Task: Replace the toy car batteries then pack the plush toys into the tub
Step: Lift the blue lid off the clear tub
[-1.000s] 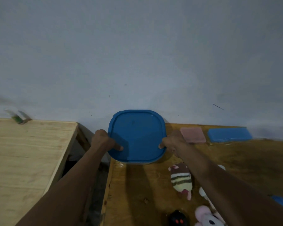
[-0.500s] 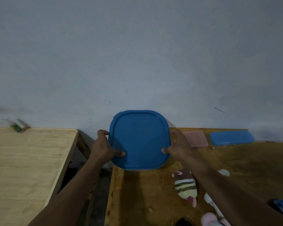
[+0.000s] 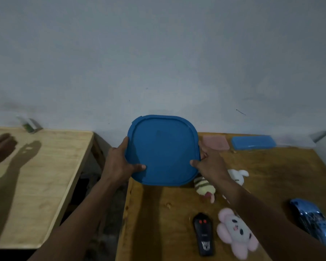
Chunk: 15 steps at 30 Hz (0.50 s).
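A: What's changing?
B: Since a second ago we're bringing the blue lid (image 3: pixel 162 149) nearer us, at the table's (image 3: pixel 158 213) far-left corner. Left hand (image 3: pixel 119 164) and right hand (image 3: pixel 209 162) are gripping opposite edges, thumbs on top.
A: Meaning?
B: Probably we're opening the tub. The pink plush (image 3: pixel 235 232) is lying unpacked, the toy car (image 3: pixel 312 221) to its right.

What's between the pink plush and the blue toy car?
Head view: only the right forearm, crossing above the table between pink plush and toy car; beneath it is hidden.
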Each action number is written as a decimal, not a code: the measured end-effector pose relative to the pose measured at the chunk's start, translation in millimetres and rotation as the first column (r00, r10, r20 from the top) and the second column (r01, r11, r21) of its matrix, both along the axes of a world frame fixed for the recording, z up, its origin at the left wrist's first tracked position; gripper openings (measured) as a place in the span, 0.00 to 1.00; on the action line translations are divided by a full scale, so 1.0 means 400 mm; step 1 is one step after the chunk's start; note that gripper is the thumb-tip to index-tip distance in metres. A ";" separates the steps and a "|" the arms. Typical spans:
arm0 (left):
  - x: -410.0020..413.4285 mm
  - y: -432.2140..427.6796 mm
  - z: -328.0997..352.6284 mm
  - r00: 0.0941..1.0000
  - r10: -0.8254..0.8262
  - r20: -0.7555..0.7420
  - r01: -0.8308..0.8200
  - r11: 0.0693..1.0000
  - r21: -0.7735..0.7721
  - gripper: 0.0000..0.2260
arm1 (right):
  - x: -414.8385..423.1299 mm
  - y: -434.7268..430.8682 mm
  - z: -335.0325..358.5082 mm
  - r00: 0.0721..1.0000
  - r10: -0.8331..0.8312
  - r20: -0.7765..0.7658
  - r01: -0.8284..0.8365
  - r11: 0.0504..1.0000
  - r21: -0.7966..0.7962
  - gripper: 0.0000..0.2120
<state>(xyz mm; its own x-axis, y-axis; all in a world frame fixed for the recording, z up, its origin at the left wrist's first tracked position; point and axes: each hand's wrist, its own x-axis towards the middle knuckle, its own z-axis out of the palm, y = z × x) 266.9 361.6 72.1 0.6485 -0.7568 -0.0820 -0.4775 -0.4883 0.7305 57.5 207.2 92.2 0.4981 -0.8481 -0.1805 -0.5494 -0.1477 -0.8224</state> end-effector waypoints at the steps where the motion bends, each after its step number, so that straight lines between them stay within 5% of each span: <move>1: -0.012 0.020 -0.005 1.000 -0.002 0.004 0.002 1.000 0.006 0.46 | -0.015 0.018 -0.004 1.000 0.012 -0.020 -0.012 1.000 -0.012 0.27; 8: -0.121 0.215 -0.037 0.998 0.063 0.016 -0.064 0.988 0.137 0.56 | -0.118 0.178 -0.058 0.987 0.118 -0.110 -0.122 0.992 -0.025 0.32; 15: -0.222 0.413 -0.120 0.994 0.100 0.047 -0.109 0.957 0.268 0.60 | -0.204 0.344 -0.161 0.964 0.188 -0.188 -0.187 0.982 0.019 0.26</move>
<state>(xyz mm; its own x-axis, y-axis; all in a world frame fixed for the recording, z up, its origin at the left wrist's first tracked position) 177.9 526.9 24.2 0.7285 -0.6376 -0.2506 -0.4350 -0.7131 0.5497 -24.2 344.7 27.8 0.6051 -0.7425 -0.2873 -0.6571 -0.2619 -0.7068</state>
